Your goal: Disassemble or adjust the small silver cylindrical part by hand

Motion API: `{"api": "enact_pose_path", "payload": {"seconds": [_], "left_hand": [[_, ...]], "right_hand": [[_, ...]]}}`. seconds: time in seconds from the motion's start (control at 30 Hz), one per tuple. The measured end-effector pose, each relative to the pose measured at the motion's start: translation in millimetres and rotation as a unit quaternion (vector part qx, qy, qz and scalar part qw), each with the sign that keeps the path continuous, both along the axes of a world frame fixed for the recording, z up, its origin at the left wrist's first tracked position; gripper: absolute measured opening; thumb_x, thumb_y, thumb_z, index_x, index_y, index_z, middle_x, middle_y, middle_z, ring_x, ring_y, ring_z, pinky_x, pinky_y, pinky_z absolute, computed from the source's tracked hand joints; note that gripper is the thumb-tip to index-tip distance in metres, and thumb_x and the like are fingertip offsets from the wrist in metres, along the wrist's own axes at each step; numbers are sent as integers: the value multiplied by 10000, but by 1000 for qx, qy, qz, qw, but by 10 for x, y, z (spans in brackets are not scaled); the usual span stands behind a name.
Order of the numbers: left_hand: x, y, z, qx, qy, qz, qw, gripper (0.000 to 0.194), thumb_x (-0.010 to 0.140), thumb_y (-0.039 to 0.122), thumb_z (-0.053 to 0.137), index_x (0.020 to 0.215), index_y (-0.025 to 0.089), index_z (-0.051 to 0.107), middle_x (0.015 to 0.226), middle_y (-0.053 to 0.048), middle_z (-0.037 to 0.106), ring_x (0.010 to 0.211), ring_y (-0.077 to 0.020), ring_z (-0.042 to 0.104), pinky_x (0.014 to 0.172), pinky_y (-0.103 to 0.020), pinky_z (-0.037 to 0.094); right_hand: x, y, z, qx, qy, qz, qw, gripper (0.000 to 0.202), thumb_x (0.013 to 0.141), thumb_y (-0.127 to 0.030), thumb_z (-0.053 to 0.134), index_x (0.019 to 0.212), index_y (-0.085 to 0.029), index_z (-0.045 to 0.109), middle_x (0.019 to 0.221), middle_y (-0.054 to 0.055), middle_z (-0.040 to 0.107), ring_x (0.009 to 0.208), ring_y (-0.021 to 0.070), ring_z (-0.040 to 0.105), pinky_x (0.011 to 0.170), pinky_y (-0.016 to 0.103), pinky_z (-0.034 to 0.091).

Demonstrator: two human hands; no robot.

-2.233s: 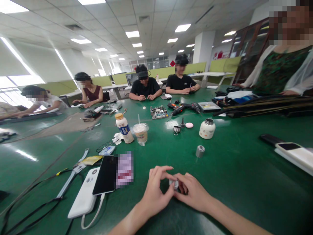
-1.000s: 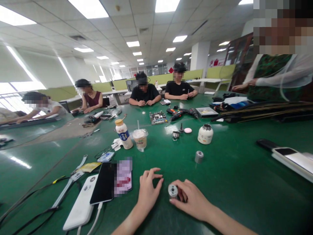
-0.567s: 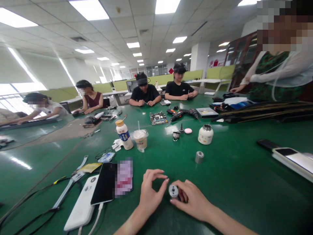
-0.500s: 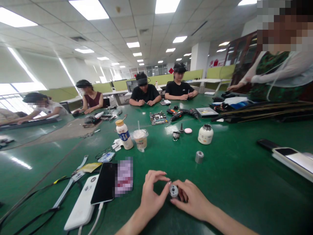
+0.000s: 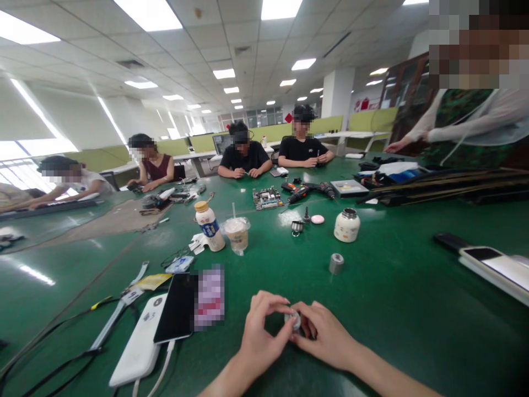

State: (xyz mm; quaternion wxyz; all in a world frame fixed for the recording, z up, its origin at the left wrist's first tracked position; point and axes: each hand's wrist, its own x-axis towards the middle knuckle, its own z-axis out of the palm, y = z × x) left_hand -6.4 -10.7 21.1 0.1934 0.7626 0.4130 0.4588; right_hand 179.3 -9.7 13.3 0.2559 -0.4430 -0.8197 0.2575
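A small silver metal cylinder (image 5: pixel 293 319), much like a small motor, is between my hands near the front of the green table. My right hand (image 5: pixel 324 333) grips its side with thumb and fingers. The thumb and forefinger of my left hand (image 5: pixel 264 325) are closed in a pinch at its top and cover most of the end face. Whether they pinch a smaller part there is hidden. Beyond my hands, a similar silver cylinder (image 5: pixel 336 264) stands upright on the table.
To the left lie a white power bank (image 5: pixel 138 344), a black phone (image 5: pixel 177 309) and a purple packet (image 5: pixel 210 298). Ahead stand a bottle (image 5: pixel 210 227), a lidded cup (image 5: pixel 236 236) and a cream flask (image 5: pixel 347 226). Farther back are a circuit board (image 5: pixel 266 198), power drills (image 5: pixel 308 192) and several people.
My left thumb and forefinger have moved onto the top of the cylinder, covering the end face that showed before. My right hand keeps its grip.
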Motion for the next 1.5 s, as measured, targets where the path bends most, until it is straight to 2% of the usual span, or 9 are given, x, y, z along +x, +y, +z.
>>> {"api": "enact_pose_path", "payload": {"seconds": [0.23, 0.4, 0.6, 0.7, 0.83, 1.0, 1.13, 1.27, 1.5], "left_hand": [[9, -2, 59, 25, 37, -12, 999, 263, 828, 131, 639, 1045, 247, 546, 838, -18, 752, 871, -236, 645, 801, -393, 463], [-3, -49, 61, 17, 42, -31, 998, 311, 794, 90, 572, 1071, 231, 576, 967, -64, 697, 954, -247, 597, 832, -388, 471], [6, -18, 55, 18, 56, 22, 998, 265, 805, 171, 668, 1045, 236, 576, 860, -40, 700, 886, -252, 586, 785, -392, 457], [14, -17, 52, 13, 54, 7, 998, 282, 823, 139, 637, 1071, 242, 550, 821, -23, 724, 887, -251, 597, 795, -395, 449], [19, -53, 64, 9, 47, -25, 999, 316, 818, 105, 594, 1100, 241, 552, 972, -55, 713, 973, -252, 596, 850, -398, 452], [29, -33, 71, 8, 51, 9, 999, 312, 800, 193, 701, 1078, 251, 573, 922, -41, 711, 924, -257, 601, 805, -390, 457], [27, -35, 79, 12, 47, -1, 999, 334, 809, 116, 650, 1093, 258, 545, 868, -10, 731, 904, -245, 605, 808, -383, 449], [21, -78, 89, 9, 46, -33, 998, 366, 795, 66, 593, 1104, 260, 557, 1014, -41, 698, 996, -246, 584, 862, -386, 457], [28, -8, 39, -18, 44, 26, 999, 302, 792, 167, 688, 1062, 252, 581, 962, -46, 687, 946, -258, 588, 830, -399, 464]], "right_hand": [[-2, 4, -12, 0, 3, 4, 1000, 178, 861, -347, 635, 986, -230, 586, 700, -40, 604, 669, 163, 543, 659, 267, 355], [5, 3, -41, 0, -6, 1, 1000, 166, 852, -341, 634, 940, -214, 574, 686, -39, 601, 667, 165, 540, 644, 266, 350], [3, 1, -17, -2, -6, 8, 1000, 173, 866, -345, 614, 989, -230, 574, 727, -40, 623, 670, 156, 548, 666, 267, 352], [0, 3, -10, -3, -2, 7, 1000, 167, 868, -351, 614, 978, -231, 573, 713, -41, 613, 671, 158, 547, 663, 265, 352], [2, 3, -28, 4, -5, 3, 1000, 146, 856, -328, 617, 948, -224, 571, 707, -35, 608, 680, 168, 544, 655, 265, 352], [2, -2, -19, 9, -2, 3, 1000, 153, 842, -285, 628, 976, -231, 577, 732, -39, 622, 670, 164, 535, 656, 266, 347], [1, 0, -16, 5, 7, 7, 1000, 138, 849, -308, 634, 943, -227, 572, 716, -47, 610, 668, 160, 537, 654, 264, 347], [4, 16, -65, 9, -4, 2, 1000, 141, 844, -309, 635, 923, -214, 568, 702, -44, 608, 660, 161, 537, 663, 271, 352], [2, -1, -23, 11, -16, 5, 1000, 162, 861, -339, 624, 974, -234, 573, 706, -49, 616, 669, 159, 546, 674, 270, 356]]}}
